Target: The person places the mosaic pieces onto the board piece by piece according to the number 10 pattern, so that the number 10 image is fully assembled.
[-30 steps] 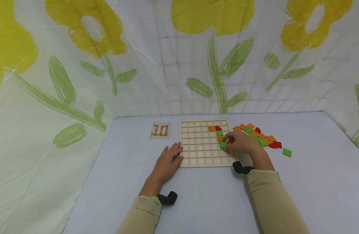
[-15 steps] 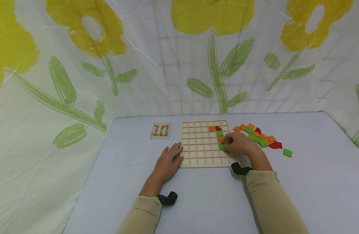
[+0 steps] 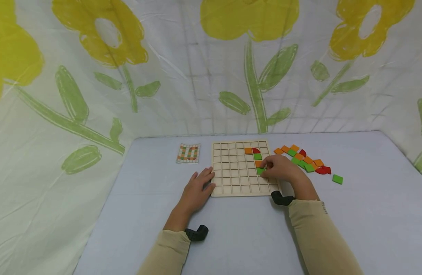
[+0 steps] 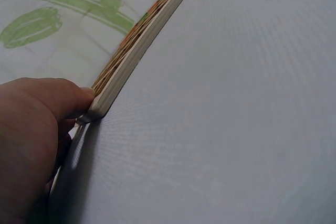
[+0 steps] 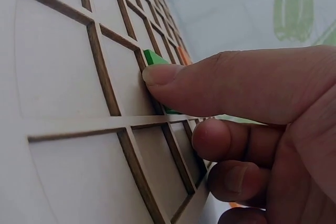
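A wooden grid board [image 3: 228, 194] lies on the table. My left hand [image 3: 197, 191] rests at its left edge with fingers spread, and the left wrist view has the thumb [image 4: 76, 98] against the board's corner. With bent thumb and fingers, my right hand [image 3: 283, 168] holds a green square tile [image 3: 260, 171] at a cell toward the board's right side. In the right wrist view the thumb [image 5: 168, 77] covers much of that tile [image 5: 152, 57]. Above it in the grid sit an orange tile [image 3: 258, 164], a green tile [image 3: 257, 156], a red rounded tile [image 3: 256, 150] and another orange tile [image 3: 248, 151].
Loose orange, green and red tiles [image 3: 308, 160] lie in a heap right of the board, with one green tile [image 3: 337, 179] apart. A card with a coloured grid pattern [image 3: 188, 153] lies left of the board. Behind the table hangs a flowered cloth [image 3: 183, 76].
The green tile in my right hand has gone from tilted over the grid to lying in line with its cell below the orange tile. My left hand has stayed in place.
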Motion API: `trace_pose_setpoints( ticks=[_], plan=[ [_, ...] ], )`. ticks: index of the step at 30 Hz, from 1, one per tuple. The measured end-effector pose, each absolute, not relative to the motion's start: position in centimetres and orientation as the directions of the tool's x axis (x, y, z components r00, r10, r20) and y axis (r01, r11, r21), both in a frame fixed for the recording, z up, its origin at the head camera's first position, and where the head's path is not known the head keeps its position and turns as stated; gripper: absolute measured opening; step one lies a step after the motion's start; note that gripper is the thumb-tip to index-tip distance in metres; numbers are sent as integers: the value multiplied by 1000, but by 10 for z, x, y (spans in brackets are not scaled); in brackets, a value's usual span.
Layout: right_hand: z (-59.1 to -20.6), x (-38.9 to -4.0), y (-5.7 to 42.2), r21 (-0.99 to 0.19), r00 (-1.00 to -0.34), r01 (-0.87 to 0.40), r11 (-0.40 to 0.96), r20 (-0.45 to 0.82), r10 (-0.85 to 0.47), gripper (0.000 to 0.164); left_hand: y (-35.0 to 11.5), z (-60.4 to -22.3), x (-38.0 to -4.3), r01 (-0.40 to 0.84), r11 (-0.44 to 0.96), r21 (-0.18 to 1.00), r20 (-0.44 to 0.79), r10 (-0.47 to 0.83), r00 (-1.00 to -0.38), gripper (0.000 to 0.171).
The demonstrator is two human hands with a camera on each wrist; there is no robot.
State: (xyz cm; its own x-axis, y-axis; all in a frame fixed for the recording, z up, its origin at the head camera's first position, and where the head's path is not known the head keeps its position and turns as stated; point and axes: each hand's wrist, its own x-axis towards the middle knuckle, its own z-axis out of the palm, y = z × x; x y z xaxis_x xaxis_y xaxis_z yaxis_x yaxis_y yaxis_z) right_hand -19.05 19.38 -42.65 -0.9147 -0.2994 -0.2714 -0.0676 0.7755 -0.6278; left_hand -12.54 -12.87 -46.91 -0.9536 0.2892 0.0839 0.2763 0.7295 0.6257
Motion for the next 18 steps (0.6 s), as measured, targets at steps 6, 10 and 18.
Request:
trace_pose_setpoints(
  ticks=[6,10,18],
  plan=[
    [-425,-190,195,-629,-918,-76,774,-259,-301,28,-129,-467,-124,283,727,626,91,292,-952,47],
    [-427,-191,205,-630,-938,-41,775,-244,-247,31,-129,-467,-124,285,726,626,89,296,-951,47],
    [-422,-189,256,-615,-994,76,785,-110,9,45,-129,-467,-124,283,723,630,92,292,-952,47]
  ],
)
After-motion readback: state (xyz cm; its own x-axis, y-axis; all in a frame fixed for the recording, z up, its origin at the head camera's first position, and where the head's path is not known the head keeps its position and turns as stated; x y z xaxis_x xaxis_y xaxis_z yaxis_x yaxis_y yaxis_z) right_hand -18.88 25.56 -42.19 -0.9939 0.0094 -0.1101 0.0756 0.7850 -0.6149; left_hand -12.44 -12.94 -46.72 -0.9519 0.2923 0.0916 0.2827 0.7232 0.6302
